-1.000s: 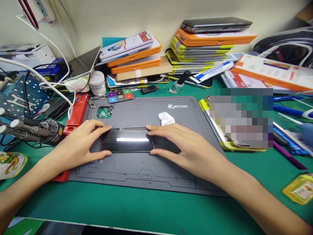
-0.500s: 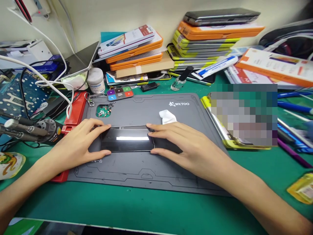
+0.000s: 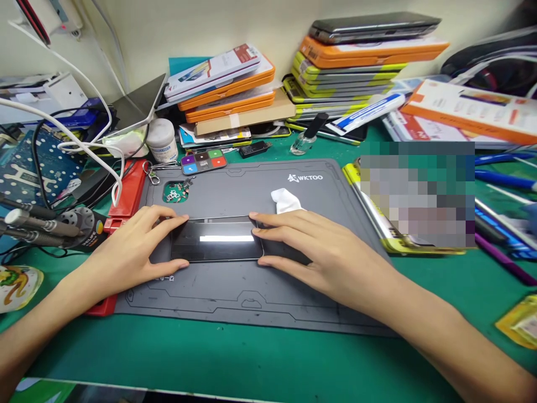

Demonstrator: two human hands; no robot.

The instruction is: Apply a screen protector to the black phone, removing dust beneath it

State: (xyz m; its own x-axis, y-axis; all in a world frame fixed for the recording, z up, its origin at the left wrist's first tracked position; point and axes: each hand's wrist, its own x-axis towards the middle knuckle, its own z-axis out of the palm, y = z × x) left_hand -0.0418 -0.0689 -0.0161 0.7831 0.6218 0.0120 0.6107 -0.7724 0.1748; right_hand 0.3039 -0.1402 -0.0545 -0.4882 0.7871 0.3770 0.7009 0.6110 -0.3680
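Note:
A smartphone with a glossy black screen lies sideways on the grey work mat, a bright strip of light reflected in it. My left hand grips its left end, thumb on the near edge and fingertips on the far edge. At the right end, my right hand holds it the same way, with a finger at the corner and another on the short side. Behind my right hand's fingers sits a crumpled white cloth or tissue. Whether a thin glass sheet lies over the screen I cannot tell.
Small metal parts lie in a green cutout of the mat. A red clamp-like strip borders its left side. Behind stand a white paste jar, a small bottle and stacked boxes. Screwdrivers lie at right.
The view shifts very slightly. Both hands keep their grip on the smartphone, which stays in the same place on the mat.

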